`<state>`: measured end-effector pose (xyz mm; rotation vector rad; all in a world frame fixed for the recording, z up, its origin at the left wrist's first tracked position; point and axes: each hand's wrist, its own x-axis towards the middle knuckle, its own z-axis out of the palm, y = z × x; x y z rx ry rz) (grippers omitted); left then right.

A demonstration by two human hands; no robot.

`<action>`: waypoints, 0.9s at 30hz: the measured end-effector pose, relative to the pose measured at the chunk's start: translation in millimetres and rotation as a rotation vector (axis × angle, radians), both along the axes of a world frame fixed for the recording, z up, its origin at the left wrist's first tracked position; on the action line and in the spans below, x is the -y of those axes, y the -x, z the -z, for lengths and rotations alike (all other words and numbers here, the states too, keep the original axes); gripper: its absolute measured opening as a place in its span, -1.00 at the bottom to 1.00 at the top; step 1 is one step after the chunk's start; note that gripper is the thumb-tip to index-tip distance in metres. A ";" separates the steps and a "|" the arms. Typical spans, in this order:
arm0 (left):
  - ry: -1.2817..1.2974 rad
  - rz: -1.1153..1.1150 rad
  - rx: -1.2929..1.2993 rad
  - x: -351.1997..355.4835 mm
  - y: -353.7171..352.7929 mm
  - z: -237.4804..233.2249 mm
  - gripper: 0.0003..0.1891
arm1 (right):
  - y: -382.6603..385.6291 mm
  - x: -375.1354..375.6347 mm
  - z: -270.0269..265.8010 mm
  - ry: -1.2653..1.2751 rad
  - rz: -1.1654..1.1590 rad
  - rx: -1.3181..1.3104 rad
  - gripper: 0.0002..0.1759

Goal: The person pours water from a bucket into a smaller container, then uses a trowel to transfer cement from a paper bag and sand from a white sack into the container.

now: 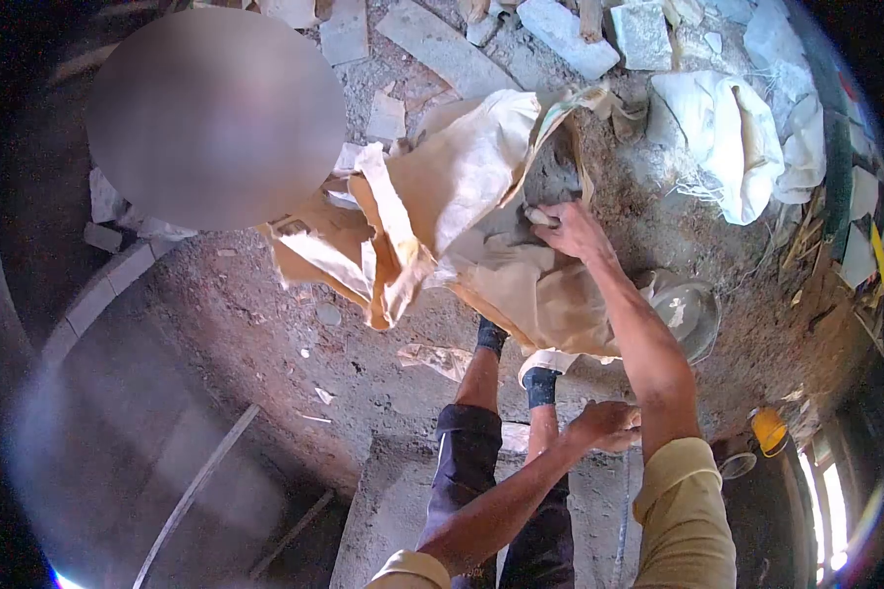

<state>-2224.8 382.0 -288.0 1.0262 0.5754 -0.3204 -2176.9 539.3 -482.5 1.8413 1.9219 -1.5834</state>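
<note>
My right hand reaches into the mouth of a torn brown paper sack, its fingers closed. A small pale bit shows at the fingertips; I cannot make out whether it is an object or dusty fingers. Grey powder lies inside the sack around that hand. Lower down, my left hand hangs above my knee, close to the right forearm, with its fingers curled together. Whatever it may hold is hidden. Beside the right forearm a round, clear-looking basin rests on the ground, partly covered by the sack's paper.
Stone slabs and broken tiles lie at the back. A white woven sack sits on the right. An orange cup-like container is at lower right. Beneath my legs is a concrete block. A blurred round patch hides the upper left.
</note>
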 end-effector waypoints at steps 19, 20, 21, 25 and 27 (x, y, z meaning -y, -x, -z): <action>-0.142 -0.101 0.006 21.0 -10.5 35.0 -0.52 | -32.5 9.4 -86.1 0.212 0.187 -0.192 -0.51; -0.085 -0.015 0.007 12.4 -9.6 33.9 -0.52 | -38.2 14.4 -87.9 0.205 0.192 -0.187 -0.51; -0.091 -0.011 0.014 5.6 -9.6 32.4 -0.52 | -45.2 21.9 -87.2 0.168 0.213 -0.214 -0.52; -0.094 0.170 0.042 14.9 -10.0 44.5 -0.46 | -76.0 44.6 -115.3 0.123 0.240 -0.148 -0.48; -0.110 0.179 0.078 21.5 -7.5 48.2 -0.44 | -95.6 68.8 -122.8 0.102 0.288 -0.083 -0.41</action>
